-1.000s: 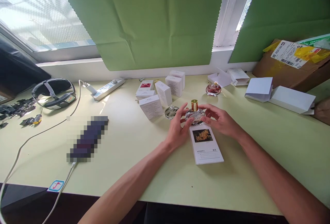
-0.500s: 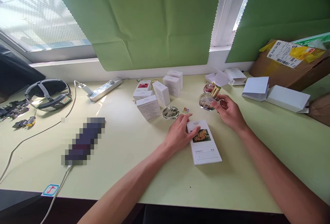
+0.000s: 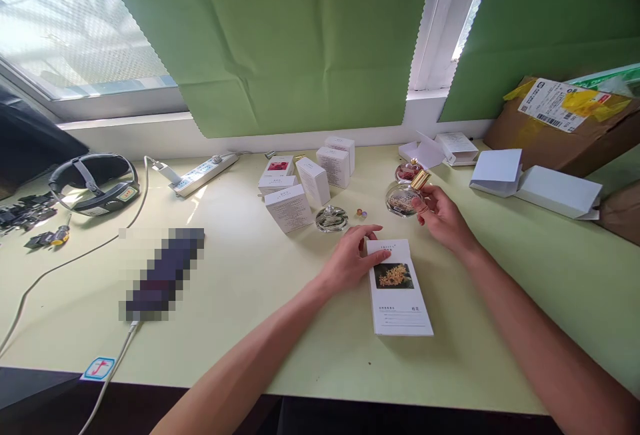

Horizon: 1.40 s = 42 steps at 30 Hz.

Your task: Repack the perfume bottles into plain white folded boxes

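Note:
My right hand (image 3: 443,221) pinches the right side of a clear round perfume bottle (image 3: 400,200) with a tall gold top, held tilted low over the table. My left hand (image 3: 353,255) grips the far end of a white box (image 3: 403,308), thumb on its upper face and fingers curled past its far edge. The box lies flat and bears a picture of orange flowers. Beyond the left hand rests another clear glass bottle (image 3: 331,219), beside small coloured beads (image 3: 361,214). Behind the held bottle stands a bottle with red contents (image 3: 407,171).
Several white boxes (image 3: 289,209) stand grouped at the back centre. Opened white cartons (image 3: 557,191) and a brown cardboard box (image 3: 545,135) occupy the right. Toward the left are a power strip (image 3: 205,175), a head strap device (image 3: 95,185) and a blurred-out phone (image 3: 165,275) on a cable.
The white box has slid toward me, with my left hand following slightly. The perfume bottle in my right hand has shifted a little and its gold top leans further right.

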Each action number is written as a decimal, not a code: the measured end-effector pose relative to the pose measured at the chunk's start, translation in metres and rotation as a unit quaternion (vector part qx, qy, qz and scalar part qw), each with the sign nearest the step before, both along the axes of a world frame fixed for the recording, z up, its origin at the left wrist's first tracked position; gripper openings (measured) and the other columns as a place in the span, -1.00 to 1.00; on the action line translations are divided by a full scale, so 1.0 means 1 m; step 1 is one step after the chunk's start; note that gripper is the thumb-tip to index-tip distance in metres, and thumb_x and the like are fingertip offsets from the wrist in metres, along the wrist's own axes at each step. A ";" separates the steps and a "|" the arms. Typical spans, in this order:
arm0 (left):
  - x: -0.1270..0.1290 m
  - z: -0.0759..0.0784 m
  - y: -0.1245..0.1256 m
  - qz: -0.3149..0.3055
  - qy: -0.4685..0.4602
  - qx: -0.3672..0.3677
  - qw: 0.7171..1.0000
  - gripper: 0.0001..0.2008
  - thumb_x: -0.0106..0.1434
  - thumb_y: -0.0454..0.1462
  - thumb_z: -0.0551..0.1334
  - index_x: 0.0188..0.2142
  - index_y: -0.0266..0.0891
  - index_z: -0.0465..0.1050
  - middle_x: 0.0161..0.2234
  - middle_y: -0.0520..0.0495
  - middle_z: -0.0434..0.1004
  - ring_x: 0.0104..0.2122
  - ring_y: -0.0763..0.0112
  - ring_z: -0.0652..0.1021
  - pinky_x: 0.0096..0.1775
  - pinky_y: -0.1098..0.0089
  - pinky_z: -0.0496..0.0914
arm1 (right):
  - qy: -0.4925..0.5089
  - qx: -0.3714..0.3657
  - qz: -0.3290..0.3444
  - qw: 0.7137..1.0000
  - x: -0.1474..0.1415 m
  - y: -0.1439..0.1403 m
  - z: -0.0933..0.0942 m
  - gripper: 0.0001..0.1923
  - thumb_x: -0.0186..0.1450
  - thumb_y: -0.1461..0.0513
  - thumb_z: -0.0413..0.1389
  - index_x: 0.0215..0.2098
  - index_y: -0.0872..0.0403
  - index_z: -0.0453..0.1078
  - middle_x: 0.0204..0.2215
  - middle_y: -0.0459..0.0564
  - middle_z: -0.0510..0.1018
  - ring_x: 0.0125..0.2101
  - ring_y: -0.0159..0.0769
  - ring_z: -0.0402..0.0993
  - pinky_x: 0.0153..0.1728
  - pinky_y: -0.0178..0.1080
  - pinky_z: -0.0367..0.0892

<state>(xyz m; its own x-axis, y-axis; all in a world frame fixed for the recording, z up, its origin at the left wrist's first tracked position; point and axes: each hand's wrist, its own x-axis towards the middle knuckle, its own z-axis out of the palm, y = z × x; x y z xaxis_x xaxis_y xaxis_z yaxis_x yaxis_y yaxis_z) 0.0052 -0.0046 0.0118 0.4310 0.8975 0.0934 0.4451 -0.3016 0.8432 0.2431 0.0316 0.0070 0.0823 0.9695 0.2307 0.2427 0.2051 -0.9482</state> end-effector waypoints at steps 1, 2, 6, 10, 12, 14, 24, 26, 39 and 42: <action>0.000 0.000 0.001 0.001 -0.021 -0.003 1.000 -0.56 0.25 -0.10 0.32 0.10 -0.08 0.44 -0.12 -0.05 0.51 -0.34 0.41 0.44 -0.28 0.36 0.41 | 0.007 -0.010 0.003 1.000 0.000 0.000 0.000 -0.60 0.28 -0.08 0.18 -0.08 -0.03 0.32 -0.27 -0.10 0.48 -0.51 -0.43 0.29 -0.50 -0.28 0.32; 0.000 0.000 0.002 0.000 -0.043 -0.006 0.999 -0.59 0.25 -0.13 0.32 0.09 -0.08 0.46 -0.11 -0.06 0.51 -0.34 0.42 0.45 -0.29 0.38 0.41 | 0.016 -0.016 0.006 1.000 0.000 -0.001 0.001 -0.59 0.27 -0.08 0.20 -0.09 -0.03 0.33 -0.25 -0.09 0.49 -0.48 -0.42 0.32 -0.50 -0.28 0.34; -0.001 0.004 0.003 0.008 -0.119 0.014 0.993 -0.62 0.28 -0.27 0.25 0.09 -0.13 0.46 -0.05 -0.11 0.52 -0.27 0.37 0.50 -0.28 0.38 0.41 | 0.068 -0.032 0.026 0.997 -0.003 -0.002 0.005 -0.57 0.21 -0.07 0.26 -0.11 -0.04 0.34 -0.11 -0.04 0.51 -0.26 -0.29 0.45 -0.41 -0.23 0.50; -0.002 0.007 0.003 0.022 -0.158 0.079 0.984 -0.53 0.16 -0.45 0.17 0.05 -0.14 0.47 -0.07 -0.11 0.51 -0.16 0.32 0.50 -0.16 0.35 0.42 | 0.105 -0.027 0.045 0.993 -0.005 -0.004 0.010 -0.61 0.22 -0.06 0.26 -0.11 -0.07 0.36 -0.04 -0.05 0.51 -0.11 -0.20 0.49 -0.32 -0.16 0.58; -0.003 0.008 0.002 0.030 -0.177 0.103 0.978 -0.59 0.14 -0.48 0.13 -0.05 -0.14 0.48 -0.17 -0.07 0.50 -0.18 0.35 0.49 -0.18 0.35 0.41 | 0.112 -0.019 0.052 0.992 -0.005 -0.006 0.013 -0.62 0.23 -0.04 0.26 -0.08 -0.09 0.37 0.00 -0.07 0.50 -0.11 -0.20 0.50 -0.33 -0.16 0.57; -0.003 0.009 0.003 0.036 -0.199 0.132 0.970 -0.71 0.14 -0.48 0.14 -0.19 -0.16 0.43 -0.28 -0.02 0.47 -0.24 0.38 0.47 -0.18 0.34 0.40 | 0.111 -0.007 0.058 0.992 -0.004 -0.006 0.014 -0.62 0.24 -0.02 0.25 -0.04 -0.11 0.39 0.06 -0.08 0.48 -0.13 -0.23 0.50 -0.33 -0.18 0.54; -0.008 0.009 0.009 0.015 -0.108 0.228 0.968 -0.82 0.29 -0.45 0.14 -0.39 -0.18 0.37 -0.18 -0.05 0.53 -0.07 0.30 0.43 -0.02 0.22 0.33 | 0.133 0.022 0.120 0.983 -0.009 -0.012 0.023 -0.58 0.32 -0.05 0.16 0.09 -0.14 0.36 0.15 -0.06 0.48 0.20 -0.12 0.34 0.21 0.00 0.26; -0.008 0.005 0.008 0.005 -0.069 0.222 0.973 -0.78 0.31 -0.46 0.11 -0.35 -0.17 0.46 -0.09 -0.08 0.46 -0.07 0.31 0.41 -0.04 0.26 0.34 | 0.155 0.014 0.145 0.977 -0.012 -0.014 0.025 -0.62 0.33 -0.02 0.16 0.07 -0.15 0.36 0.13 -0.06 0.50 0.17 -0.13 0.38 0.19 0.01 0.28; -0.003 0.008 -0.004 -0.110 0.069 0.105 0.986 -0.74 0.28 -0.07 0.26 -0.19 -0.21 0.52 -0.24 -0.07 0.39 -0.36 0.43 0.42 -0.30 0.41 0.36 | 0.142 -0.007 0.132 0.981 -0.022 -0.016 0.018 -0.70 0.34 0.04 0.18 0.02 -0.18 0.40 0.14 -0.11 0.48 0.02 -0.15 0.51 -0.10 -0.11 0.54; -0.004 0.003 -0.006 -0.162 0.111 0.099 0.976 -0.72 0.29 -0.08 0.27 -0.11 -0.18 0.50 -0.10 -0.10 0.36 -0.35 0.44 0.43 -0.29 0.39 0.38 | 0.137 -0.001 0.113 0.984 -0.022 -0.014 0.016 -0.67 0.32 0.03 0.19 0.04 -0.17 0.39 0.16 -0.10 0.46 0.00 -0.15 0.52 -0.12 -0.09 0.55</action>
